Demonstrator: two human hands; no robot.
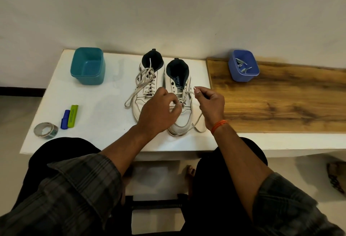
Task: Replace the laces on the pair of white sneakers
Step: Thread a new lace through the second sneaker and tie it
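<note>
Left hand [159, 110] sat curled over the mid eyelets of the right-hand sneaker [180, 99], fingertips bunched at the lace [189, 93] where it met an eyelet; a pinch seemed likely, though the knuckles hid the contact itself. Right hand [210, 102], at 3 o'clock from the shoe, held the lace's free end pinched between thumb and forefinger, raised clear of the counter [104, 93], presumably to keep tension while the left worked the eyelet. Slack from that lace looped off the toe toward 5 o'clock.

The left-hand sneaker [148, 84], just beside its partner at 9 o'clock, was fully laced, ends trailing loose. Both shoes stood toe-toward-person, which put the eyelets within easy reach.

Blue tub [243, 67] at 2 o'clock on the wooden board held a tangle of laces. Teal tub [88, 66] at 10 o'clock showed nothing inside. Tape roll [45, 129] and two markers [69, 116] lay at 8 o'clock, apart from the work.

Judgement: right shoe only partly laced.
</note>
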